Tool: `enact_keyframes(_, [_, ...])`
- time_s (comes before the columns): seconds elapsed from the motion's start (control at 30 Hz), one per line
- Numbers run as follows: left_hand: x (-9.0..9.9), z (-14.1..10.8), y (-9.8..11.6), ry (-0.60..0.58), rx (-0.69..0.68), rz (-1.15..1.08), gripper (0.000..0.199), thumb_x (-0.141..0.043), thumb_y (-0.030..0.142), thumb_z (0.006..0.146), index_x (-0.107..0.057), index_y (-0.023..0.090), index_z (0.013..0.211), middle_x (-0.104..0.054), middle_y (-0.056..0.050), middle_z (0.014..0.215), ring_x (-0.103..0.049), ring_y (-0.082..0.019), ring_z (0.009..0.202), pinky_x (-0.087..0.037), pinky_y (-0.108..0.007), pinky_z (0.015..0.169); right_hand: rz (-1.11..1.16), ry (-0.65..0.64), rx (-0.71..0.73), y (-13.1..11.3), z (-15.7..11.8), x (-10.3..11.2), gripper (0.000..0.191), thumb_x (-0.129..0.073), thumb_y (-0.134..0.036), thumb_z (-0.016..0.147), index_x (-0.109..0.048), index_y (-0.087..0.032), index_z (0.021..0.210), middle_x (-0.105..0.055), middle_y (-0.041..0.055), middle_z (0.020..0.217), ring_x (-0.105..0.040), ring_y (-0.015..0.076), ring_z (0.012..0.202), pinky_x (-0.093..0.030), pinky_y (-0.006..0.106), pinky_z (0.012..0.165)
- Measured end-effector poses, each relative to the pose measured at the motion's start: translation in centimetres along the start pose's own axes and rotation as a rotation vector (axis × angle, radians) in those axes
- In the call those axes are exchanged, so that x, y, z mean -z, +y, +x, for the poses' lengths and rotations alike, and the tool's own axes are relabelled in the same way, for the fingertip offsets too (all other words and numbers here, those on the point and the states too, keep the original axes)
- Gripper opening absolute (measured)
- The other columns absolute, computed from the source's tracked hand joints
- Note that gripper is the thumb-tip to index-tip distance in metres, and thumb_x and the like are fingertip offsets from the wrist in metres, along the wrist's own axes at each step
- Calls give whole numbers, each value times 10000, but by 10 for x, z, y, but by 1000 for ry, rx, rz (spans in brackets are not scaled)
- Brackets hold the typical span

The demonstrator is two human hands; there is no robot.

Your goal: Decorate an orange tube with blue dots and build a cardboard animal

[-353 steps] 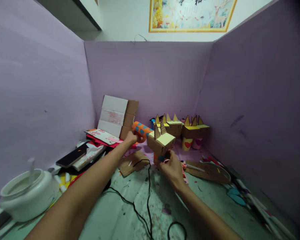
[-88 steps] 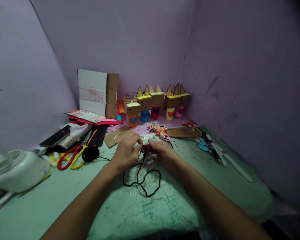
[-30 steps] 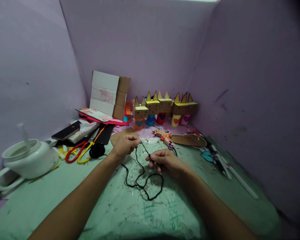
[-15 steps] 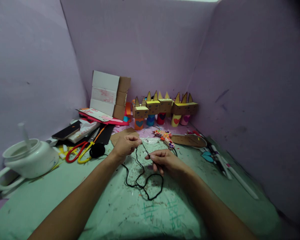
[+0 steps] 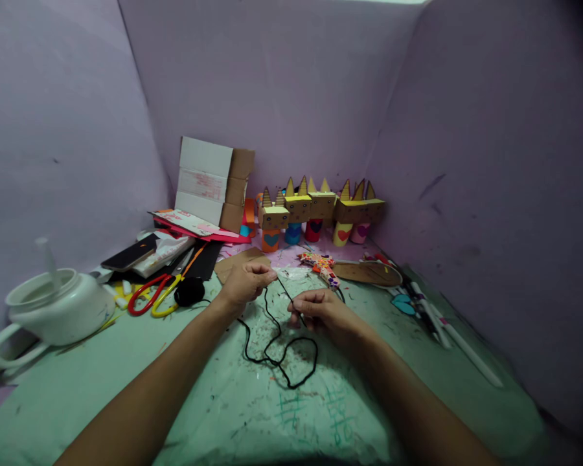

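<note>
Black yarn (image 5: 285, 290) runs taut between my two hands. My left hand (image 5: 245, 283) pinches it between thumb and fingertips. Lower and to the right, my right hand (image 5: 320, 309) is closed on the same strand, and a short end shows below its fingers. Slack yarn lies in a loose loop on the green table cover (image 5: 214, 401) beneath the hands. One length leads back behind my left wrist toward a black yarn ball (image 5: 189, 292).
Red-and-yellow-handled scissors (image 5: 148, 295) lie left of the ball, beside a white pot (image 5: 61, 310). Several cardboard cat-like figures (image 5: 274, 219) stand at the back. A patterned glue gun (image 5: 320, 264) lies behind my right hand, with pens (image 5: 434, 317) farther right.
My right hand has shifted slightly right and its fingers have drawn in along the strand. My left hand stays almost where it was, still pinching.
</note>
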State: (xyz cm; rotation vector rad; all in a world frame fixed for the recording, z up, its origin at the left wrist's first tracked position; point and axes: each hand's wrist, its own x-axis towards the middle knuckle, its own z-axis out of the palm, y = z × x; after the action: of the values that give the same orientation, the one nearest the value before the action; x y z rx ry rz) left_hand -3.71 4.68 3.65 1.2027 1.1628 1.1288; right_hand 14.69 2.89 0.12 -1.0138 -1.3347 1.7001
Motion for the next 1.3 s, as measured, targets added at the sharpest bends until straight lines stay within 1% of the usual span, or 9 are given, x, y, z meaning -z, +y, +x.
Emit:
enact_keyframes(0.2, [-4, -5, -1, -16, -61, 5, 294, -746, 403, 535, -629, 141, 603, -358, 93, 379, -239, -33, 358, -127, -208, 383, 117, 188, 69, -6, 3, 2, 283, -792, -410, 567, -719, -155, 667, -701, 39, 650, -556, 101, 570, -345, 178, 459])
enact_keyframes(0.37, [-16, -14, -3, -146, -177, 154, 258, -673, 392, 611, -647, 139, 571, -380, 67, 406, -281, -54, 402, -179, -215, 407, 207, 236, 89, -5, 4, 6, 309, -792, -438, 587, -728, -179, 743, -728, 49, 813, -616, 141, 699, -430, 204, 546])
enact_keyframes(0.5, [-26, -19, -9, -219, -171, 229, 252, -630, 366, 620, -628, 132, 527, -416, 51, 426, -316, -62, 427, -230, -216, 437, 268, 268, 132, -3, 6, 9, 295, -779, -451, 625, -735, -206, 782, -731, 27, 873, -603, 136, 731, -463, 226, 627])
enact_keyframes(0.83, [-37, -23, -31, -310, -124, 347, 284, -581, 325, 701, -628, 132, 498, -553, 0, 473, -467, -105, 482, -340, -232, 511, 392, 246, 153, -4, 7, 5, 406, -855, -482, 499, -685, -200, 736, -673, -19, 624, -614, 124, 614, -502, 269, 706])
enact_keyframes(0.9, [-34, -21, -27, -259, -168, 401, 249, -584, 311, 701, -671, 135, 547, -606, -14, 525, -522, -129, 523, -371, -240, 532, 376, 242, 154, -3, 7, 6, 404, -859, -477, 507, -692, -192, 740, -617, -47, 569, -570, 96, 559, -497, 246, 670])
enact_keyframes(0.97, [-29, -17, -21, -93, -246, 435, 196, -607, 299, 689, -719, 143, 651, -669, -30, 628, -562, -149, 585, -400, -247, 561, 345, 221, 145, -3, 6, 6, 399, -857, -472, 523, -699, -179, 742, -572, -62, 538, -533, 80, 526, -488, 236, 645])
enact_keyframes(1.07, [-19, -11, -12, 62, -307, 417, 223, -646, 300, 663, -744, 142, 787, -651, -18, 618, -489, -119, 525, -367, -235, 513, 281, 162, 115, -1, 5, 5, 417, -863, -479, 510, -706, -155, 722, -552, -63, 514, -499, 73, 498, -480, 251, 633])
enact_keyframes(1.17, [-12, -9, -7, -61, -296, 336, 260, -677, 298, 636, -745, 136, 828, -590, 10, 560, -379, -83, 465, -293, -218, 460, 212, 90, 85, 2, 3, 3, 413, -869, -484, 488, -691, -144, 641, -564, -45, 496, -492, 79, 484, -456, 257, 596])
enact_keyframes(1.3, [-13, -12, -6, -243, -363, 260, 206, -713, 246, 604, -755, 141, 776, -650, -32, 711, -445, -87, 524, -342, -226, 499, 141, 14, 63, 3, 1, 2, 409, -845, -504, 523, -646, -147, 532, -589, -18, 499, -512, 90, 486, -418, 242, 550])
